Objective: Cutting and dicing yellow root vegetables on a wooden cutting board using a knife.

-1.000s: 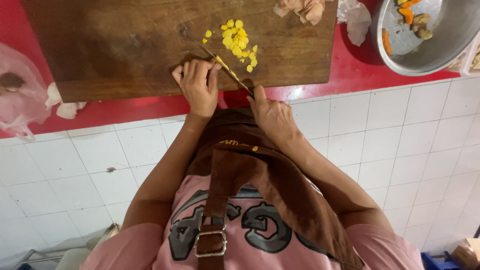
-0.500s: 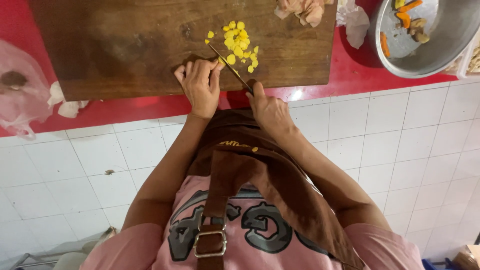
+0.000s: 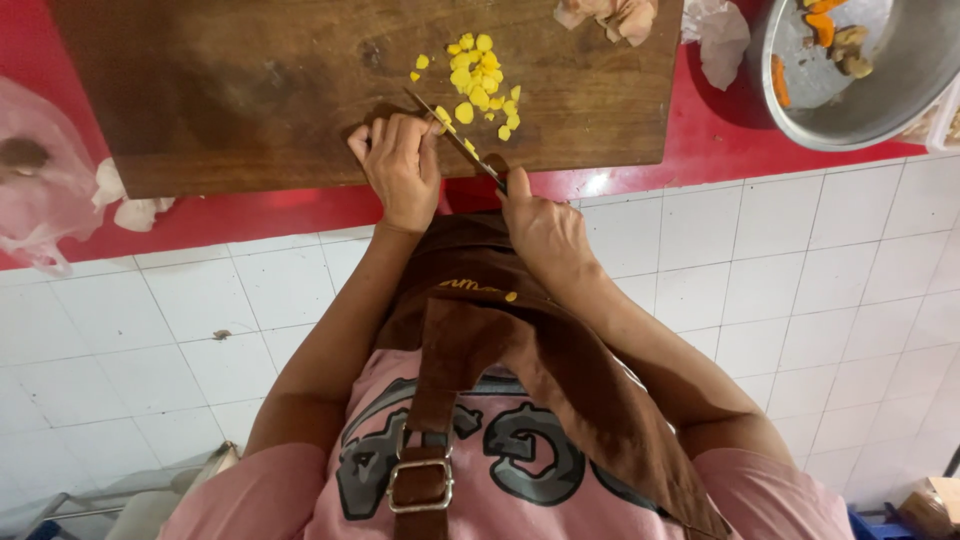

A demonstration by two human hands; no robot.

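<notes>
Wooden cutting board (image 3: 250, 90), dark brown, serves as your landmark; it lies on a red counter (image 3: 700, 130) above white tiled wall (image 3: 800, 260). Your left hand (image 3: 400, 170) rests at the board's near edge, fingers curled down onto the wood, apparently pinning a small piece that the fingers hide, so you cannot tell what sits under them. Your right hand (image 3: 540, 225) sits just off the board's near edge, fingers closed around the handle of a knife (image 3: 460, 140). The blade runs diagonally onto the board and meets the left fingertips. Yellow chopped pieces (image 3: 480, 80) lie in a loose heap on the board, just beyond the blade. Pale peelings (image 3: 610, 15) sit at the board's far edge. A metal bowl (image 3: 890, 100) with orange scraps stands beside the board's right end, a crumpled white scrap (image 3: 725, 40) between them. A clear plastic bag (image 3: 40, 180) lies off the board's left end.
</notes>
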